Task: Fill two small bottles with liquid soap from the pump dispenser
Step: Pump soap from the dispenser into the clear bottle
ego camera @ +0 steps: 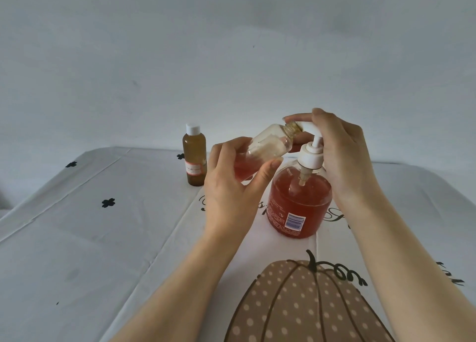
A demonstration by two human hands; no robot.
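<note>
My left grip (231,187) curls around the small bottle (265,148), tilted so its mouth meets the pump head (306,126) of the pump dispenser (298,202) on the tabletop (90,238). My right grip (342,151) pinches that head to press soap out. Behind, the capped bottle (194,156) looks full.

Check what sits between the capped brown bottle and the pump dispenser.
Head view: the left hand, gripping the tilted open small bottle, fills the gap between the capped brown bottle and the pump dispenser.

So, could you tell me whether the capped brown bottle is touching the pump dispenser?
Apart. The head view shows the capped brown bottle standing well left of the pump dispenser.
</note>
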